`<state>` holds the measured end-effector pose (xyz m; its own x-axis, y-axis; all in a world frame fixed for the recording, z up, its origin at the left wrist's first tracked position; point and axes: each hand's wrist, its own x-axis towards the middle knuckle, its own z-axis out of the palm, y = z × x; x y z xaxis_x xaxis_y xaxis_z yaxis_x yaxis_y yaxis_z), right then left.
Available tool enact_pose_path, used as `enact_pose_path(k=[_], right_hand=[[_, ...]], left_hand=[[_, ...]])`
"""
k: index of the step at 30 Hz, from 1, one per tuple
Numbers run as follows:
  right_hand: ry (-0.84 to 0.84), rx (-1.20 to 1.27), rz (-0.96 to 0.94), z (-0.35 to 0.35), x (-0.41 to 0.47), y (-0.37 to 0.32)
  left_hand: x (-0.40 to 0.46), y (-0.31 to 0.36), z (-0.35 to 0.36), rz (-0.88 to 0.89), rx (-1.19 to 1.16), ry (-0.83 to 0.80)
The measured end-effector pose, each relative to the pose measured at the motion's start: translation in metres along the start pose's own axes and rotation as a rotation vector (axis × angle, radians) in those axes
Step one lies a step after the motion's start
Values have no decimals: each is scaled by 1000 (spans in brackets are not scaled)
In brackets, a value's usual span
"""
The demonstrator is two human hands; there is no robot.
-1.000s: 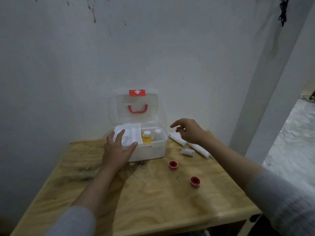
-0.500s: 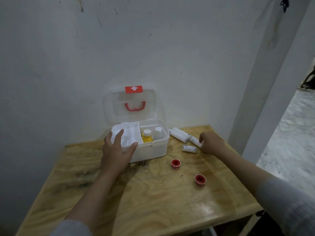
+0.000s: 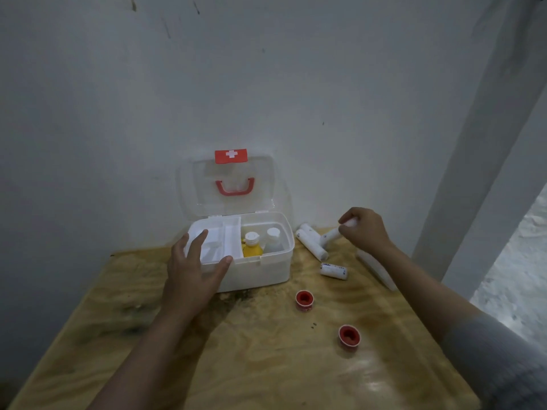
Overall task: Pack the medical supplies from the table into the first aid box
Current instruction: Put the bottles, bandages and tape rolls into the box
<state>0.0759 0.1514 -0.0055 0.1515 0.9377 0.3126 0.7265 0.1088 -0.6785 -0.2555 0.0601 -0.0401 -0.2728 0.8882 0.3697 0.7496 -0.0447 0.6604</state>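
The white first aid box [image 3: 260,270] stands open against the wall, its clear lid [image 3: 231,184] upright with a red handle. Inside are a yellow bottle [image 3: 252,247], a clear bottle [image 3: 273,241] and a white tray insert [image 3: 219,238]. My left hand [image 3: 192,270] rests flat on the box's front left corner, fingers spread. My right hand [image 3: 365,229] is closed on a white bandage roll [image 3: 333,234], lifted above the table right of the box. Two long rolls [image 3: 310,244] and a short roll [image 3: 333,270] lie on the wood. Two red tape rolls [image 3: 305,300] [image 3: 349,335] sit nearer me.
The wooden table [image 3: 251,365] stands in a corner; a white wall rises right behind the box. A white pillar [image 3: 473,173] stands at the right, next to the table's right edge. A white flat object [image 3: 376,270] lies partly hidden under my right forearm.
My right hand dropped to the rolls at the table's right, closed on one bandage roll and lifted it toward the box. My left hand stayed on the box.
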Motion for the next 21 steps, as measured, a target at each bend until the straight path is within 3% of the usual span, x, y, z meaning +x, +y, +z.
enact_pose_path(k=[6,15,21], right_hand=[[79,178,-45,6,8,3],[58,186,14,47,-8,10],[137,205,-111,20,-7,-23]], left_hand=[[3,-5,5,-13,17,22],[2,-3,4,-37,0,20],[-1,1,6,-32,-23,39]])
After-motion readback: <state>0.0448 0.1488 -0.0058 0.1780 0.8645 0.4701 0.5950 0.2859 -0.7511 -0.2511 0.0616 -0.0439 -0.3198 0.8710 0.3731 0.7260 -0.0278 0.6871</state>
